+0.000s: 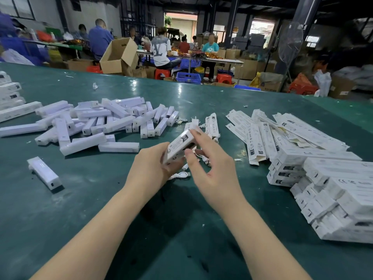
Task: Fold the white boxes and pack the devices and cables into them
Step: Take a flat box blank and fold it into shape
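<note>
My left hand (150,166) grips the near end of a white printed box (178,145), held tilted above the green table (101,209). My right hand (212,164) is at the same box, index finger on its upper edge and thumb at its side. White cables (180,175) lie on the table under my hands. A heap of white devices (105,120) spreads to the left, with one lone device (45,173) nearer me. Flat unfolded boxes (266,134) lie to the right, and packed boxes (339,190) are stacked at the far right.
More white boxes (9,93) sit at the table's left edge. Beyond the table's far edge, several people sit at work tables among cardboard cartons (119,55), blue crates (188,77) and red stools.
</note>
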Demonstrator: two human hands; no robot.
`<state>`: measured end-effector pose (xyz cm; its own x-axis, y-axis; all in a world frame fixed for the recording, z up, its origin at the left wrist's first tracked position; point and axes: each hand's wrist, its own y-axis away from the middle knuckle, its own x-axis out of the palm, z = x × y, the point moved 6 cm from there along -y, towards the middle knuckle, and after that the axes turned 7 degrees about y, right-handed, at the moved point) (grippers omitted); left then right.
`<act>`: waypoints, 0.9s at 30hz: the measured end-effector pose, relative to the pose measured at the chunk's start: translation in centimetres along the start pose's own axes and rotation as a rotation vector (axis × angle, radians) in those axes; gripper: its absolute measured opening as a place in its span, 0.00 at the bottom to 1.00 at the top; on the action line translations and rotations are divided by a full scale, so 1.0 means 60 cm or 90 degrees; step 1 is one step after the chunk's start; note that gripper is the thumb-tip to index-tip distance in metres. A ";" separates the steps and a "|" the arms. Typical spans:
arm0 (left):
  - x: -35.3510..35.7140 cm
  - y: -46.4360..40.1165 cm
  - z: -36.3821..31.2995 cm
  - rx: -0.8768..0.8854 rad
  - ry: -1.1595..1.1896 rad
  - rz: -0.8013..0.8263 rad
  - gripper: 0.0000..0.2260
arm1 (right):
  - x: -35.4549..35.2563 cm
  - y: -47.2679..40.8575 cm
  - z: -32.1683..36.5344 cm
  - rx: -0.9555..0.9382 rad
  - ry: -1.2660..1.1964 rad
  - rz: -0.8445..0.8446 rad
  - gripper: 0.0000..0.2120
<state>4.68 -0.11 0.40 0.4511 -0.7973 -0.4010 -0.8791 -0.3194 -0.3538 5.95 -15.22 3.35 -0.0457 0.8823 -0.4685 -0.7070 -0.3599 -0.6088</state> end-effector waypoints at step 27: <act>-0.009 0.015 -0.059 0.241 -0.350 -0.127 0.09 | -0.020 0.006 -0.030 0.243 -0.376 -0.198 0.06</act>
<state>3.12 -1.79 3.28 0.6992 -0.3354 -0.6313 -0.7017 -0.1529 -0.6959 7.03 -16.98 2.54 -0.0987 0.9800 0.1728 -0.9385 -0.0340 -0.3436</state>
